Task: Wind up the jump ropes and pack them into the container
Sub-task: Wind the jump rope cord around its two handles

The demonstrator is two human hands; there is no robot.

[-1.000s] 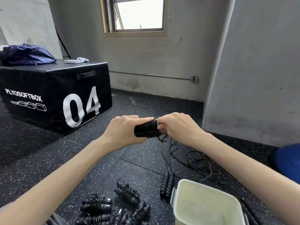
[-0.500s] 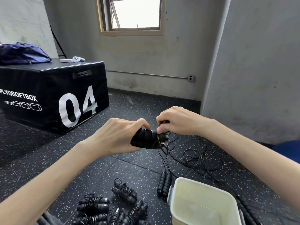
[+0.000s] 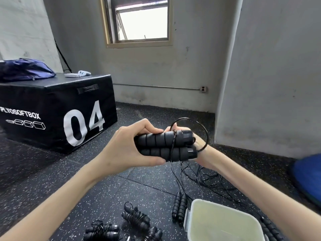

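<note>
Soft daylight is admitted through the overexposed window [image 3: 139, 23]; shadows are kept faint, focus is held sharp, and edges are bowed by wide-angle distortion.

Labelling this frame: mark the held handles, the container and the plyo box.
held handles [image 3: 161, 141]: head view, upper handle's ribbed foam.
container [image 3: 191, 216]: head view, left rim.
plyo box [image 3: 52, 94]: head view, front face.

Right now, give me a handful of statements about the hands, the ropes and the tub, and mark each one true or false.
1. The left hand grips two black foam jump rope handles side by side. True.
2. The pale plastic container holds wound ropes. False: none show in the part in view.
3. Wound black rope bundles lie on the speckled floor. True.
4. The black plyo box reads 07. False: 04.
</note>
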